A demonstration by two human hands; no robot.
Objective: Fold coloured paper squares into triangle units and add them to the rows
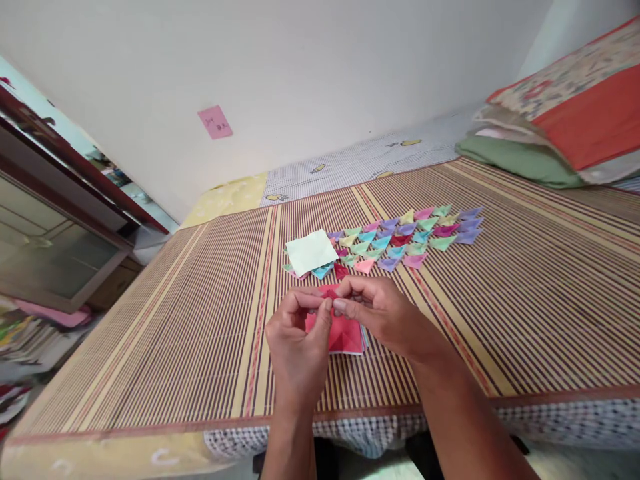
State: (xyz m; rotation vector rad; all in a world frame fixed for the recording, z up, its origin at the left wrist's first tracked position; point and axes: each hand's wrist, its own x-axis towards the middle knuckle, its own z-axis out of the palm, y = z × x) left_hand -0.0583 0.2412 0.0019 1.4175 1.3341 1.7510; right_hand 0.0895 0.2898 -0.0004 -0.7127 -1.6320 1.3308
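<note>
My left hand [300, 327] and my right hand [383, 310] meet above a stack of square papers [346, 337] with a red sheet on top. Between the thumbs and fingertips of both hands is a small folded red paper [330, 294], largely covered by the fingers. Just beyond the hands lie rows of small folded paper triangles [397, 252] in many colours. A pale green sheet [312, 252] rests over the left end of these rows.
A striped bamboo mat [200, 347] covers the bed. Folded bedding and a pillow [585, 107] are piled at the far right. A pink note [215, 122] is stuck to the wall. At the left stands a glass-doored cabinet [55, 240], near stacked papers [33, 337].
</note>
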